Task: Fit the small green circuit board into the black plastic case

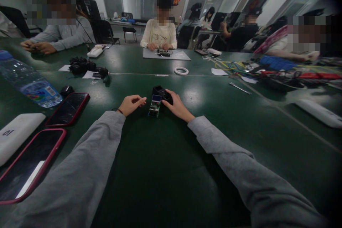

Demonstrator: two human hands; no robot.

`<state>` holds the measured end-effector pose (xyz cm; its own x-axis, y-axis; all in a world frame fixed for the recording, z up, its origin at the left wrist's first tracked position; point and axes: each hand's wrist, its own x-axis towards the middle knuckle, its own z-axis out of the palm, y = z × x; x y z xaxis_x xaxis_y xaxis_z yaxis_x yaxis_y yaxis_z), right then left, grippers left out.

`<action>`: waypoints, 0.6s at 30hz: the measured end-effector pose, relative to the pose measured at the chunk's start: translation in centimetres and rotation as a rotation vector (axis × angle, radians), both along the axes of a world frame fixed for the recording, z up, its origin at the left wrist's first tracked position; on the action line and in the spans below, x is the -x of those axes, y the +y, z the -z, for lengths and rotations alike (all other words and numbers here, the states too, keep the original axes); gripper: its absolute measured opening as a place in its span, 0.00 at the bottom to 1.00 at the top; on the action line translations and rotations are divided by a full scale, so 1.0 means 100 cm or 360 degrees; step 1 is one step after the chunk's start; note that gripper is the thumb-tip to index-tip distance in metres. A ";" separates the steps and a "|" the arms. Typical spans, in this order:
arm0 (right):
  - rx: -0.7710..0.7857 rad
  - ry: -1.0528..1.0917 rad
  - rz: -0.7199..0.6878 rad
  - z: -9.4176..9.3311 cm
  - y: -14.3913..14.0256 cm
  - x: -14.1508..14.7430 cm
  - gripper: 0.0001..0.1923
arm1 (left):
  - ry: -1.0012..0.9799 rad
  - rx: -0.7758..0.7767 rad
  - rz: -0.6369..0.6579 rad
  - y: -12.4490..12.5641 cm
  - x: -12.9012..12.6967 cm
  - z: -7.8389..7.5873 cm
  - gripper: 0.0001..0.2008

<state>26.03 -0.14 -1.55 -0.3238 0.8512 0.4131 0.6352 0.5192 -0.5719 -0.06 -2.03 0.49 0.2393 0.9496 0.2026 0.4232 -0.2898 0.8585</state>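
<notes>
Head cam: L hand (130,105) empty, pinched tog., nr circuit bd (154,108); R hand (177,106) gripping blk case (160,90).

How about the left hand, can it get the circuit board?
Probably yes. The left hand is close beside the circuit board, and nothing seems to stand between them. The right hand holds the black case, so it doesn't look in the way.

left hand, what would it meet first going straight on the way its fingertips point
Probably the circuit board, just ahead of the left hand; depth is unclear, so the black case might come first instead.
</notes>
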 end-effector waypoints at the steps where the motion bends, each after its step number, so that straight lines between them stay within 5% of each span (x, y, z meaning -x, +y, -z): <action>1: 0.0002 -0.0002 0.0003 0.000 0.000 0.000 0.31 | -0.0013 -0.0020 -0.0005 0.000 0.000 0.000 0.20; 18: -0.0017 -0.0249 -0.0173 -0.005 -0.004 0.002 0.42 | 0.0194 0.0122 0.0257 0.004 0.001 0.006 0.20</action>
<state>25.84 -0.56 -1.08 -0.4745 0.8036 0.3593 0.6559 0.5950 -0.4645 -0.18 -1.67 -0.09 0.4079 0.9084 0.0915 0.4784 -0.2981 0.8260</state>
